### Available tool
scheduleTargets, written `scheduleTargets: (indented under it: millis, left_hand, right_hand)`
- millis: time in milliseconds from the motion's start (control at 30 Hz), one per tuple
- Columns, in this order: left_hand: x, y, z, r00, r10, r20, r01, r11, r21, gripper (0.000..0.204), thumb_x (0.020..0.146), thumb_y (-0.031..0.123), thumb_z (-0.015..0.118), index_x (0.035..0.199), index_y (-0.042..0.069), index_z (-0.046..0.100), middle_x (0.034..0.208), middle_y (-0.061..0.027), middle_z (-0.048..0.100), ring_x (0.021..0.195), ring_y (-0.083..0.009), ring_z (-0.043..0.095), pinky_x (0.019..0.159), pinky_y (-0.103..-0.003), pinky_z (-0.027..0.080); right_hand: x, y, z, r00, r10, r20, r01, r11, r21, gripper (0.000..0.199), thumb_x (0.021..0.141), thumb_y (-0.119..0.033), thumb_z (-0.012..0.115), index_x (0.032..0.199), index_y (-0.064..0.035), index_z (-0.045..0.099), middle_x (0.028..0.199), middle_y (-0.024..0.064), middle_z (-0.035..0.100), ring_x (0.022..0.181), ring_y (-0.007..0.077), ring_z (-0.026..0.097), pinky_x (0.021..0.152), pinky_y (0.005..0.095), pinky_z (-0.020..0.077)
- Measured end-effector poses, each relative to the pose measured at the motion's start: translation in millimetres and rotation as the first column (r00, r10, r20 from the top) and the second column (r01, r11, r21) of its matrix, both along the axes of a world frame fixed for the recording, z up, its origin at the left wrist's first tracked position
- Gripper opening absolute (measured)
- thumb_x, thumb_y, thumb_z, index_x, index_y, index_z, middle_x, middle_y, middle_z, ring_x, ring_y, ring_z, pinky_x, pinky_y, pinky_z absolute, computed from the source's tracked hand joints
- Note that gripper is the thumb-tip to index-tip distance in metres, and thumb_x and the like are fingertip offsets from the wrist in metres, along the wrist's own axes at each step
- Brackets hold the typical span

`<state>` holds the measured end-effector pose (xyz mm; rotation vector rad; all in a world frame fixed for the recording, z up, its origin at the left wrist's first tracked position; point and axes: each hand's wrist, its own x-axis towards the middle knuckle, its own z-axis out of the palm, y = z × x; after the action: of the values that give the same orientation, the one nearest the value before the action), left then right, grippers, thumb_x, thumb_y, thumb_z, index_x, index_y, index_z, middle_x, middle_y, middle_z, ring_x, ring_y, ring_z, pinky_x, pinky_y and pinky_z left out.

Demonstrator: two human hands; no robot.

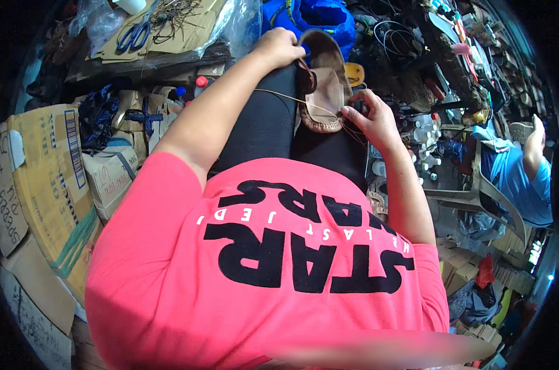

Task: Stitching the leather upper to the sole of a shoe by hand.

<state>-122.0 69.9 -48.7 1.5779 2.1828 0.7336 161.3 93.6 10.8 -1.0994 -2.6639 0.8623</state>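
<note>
A brown leather shoe (326,92) rests across my dark-trousered thighs, its opening facing up and its stitched, gathered toe toward my body. At the far end, my left hand (280,48) is closed on the shoe's upper edge. My right hand (373,118) is at the near right side of the toe, thumb and fingers pinched together on a thin tan thread (285,96). That thread stretches left over the shoe and my thigh, and thin loops of it hang below the right fingers. Whether a needle is in the pinch is too small to tell.
A blue bag (322,17) stands just beyond the shoe. Scissors (134,37) lie on a cardboard-covered table at far left. Cardboard boxes (51,172) crowd my left side. Plastic bottles (424,132) and a chair (486,191) are to the right, where another person in blue (518,179) sits.
</note>
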Motion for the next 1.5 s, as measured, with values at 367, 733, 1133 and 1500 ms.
scheduleTargets:
  millis: [367, 733, 1133, 1500]
  left_hand:
    - [-17, -38, -10, 0.973, 0.208, 0.105, -0.232, 0.829, 0.509, 0.031, 0.072, 0.026, 0.067, 0.088, 0.000, 0.067, 0.097, -0.0175, 0.063, 0.092, -0.0326, 0.061, 0.083, -0.037, 0.049]
    - [17, -1, 8, 0.985, -0.020, -0.171, -0.004, 0.990, -0.144, 0.031, 0.075, 0.030, 0.068, 0.096, 0.007, 0.066, 0.101, -0.0169, 0.060, 0.099, -0.0344, 0.059, 0.084, -0.044, 0.048]
    - [113, -95, 31, 0.832, -0.555, -0.014, 0.528, 0.782, 0.332, 0.026, 0.079, 0.030, 0.070, 0.083, 0.006, 0.062, 0.078, -0.0103, 0.059, 0.074, -0.0289, 0.060, 0.068, -0.038, 0.048]
    - [96, -23, 30, 0.705, -0.691, 0.160, 0.649, 0.719, 0.247, 0.016, 0.081, 0.024, 0.066, 0.085, 0.008, 0.066, 0.092, -0.0094, 0.058, 0.087, -0.0259, 0.060, 0.077, -0.035, 0.047]
  right_hand:
    - [-20, -18, -7, 0.998, 0.019, 0.054, -0.012, 0.993, -0.121, 0.039, 0.077, -0.042, 0.071, 0.105, -0.0147, 0.069, 0.081, 0.0086, 0.060, 0.078, 0.0239, 0.059, 0.070, 0.0346, 0.0439]
    - [8, -38, 4, 0.990, -0.006, 0.138, -0.011, 0.992, 0.122, 0.027, 0.085, -0.036, 0.061, 0.087, -0.0103, 0.071, 0.086, 0.0087, 0.057, 0.094, 0.0274, 0.052, 0.082, 0.0425, 0.0342]
    - [3, -16, 10, 0.994, -0.034, 0.106, 0.027, 0.998, 0.063, 0.024, 0.078, -0.035, 0.069, 0.088, -0.0135, 0.071, 0.088, 0.0072, 0.059, 0.092, 0.0276, 0.056, 0.079, 0.0403, 0.0387]
    - [18, -19, 11, 0.986, 0.102, -0.129, -0.137, 0.946, -0.294, 0.021, 0.086, -0.019, 0.063, 0.086, 0.0026, 0.062, 0.074, 0.0132, 0.056, 0.069, 0.0229, 0.056, 0.066, 0.0341, 0.0445]
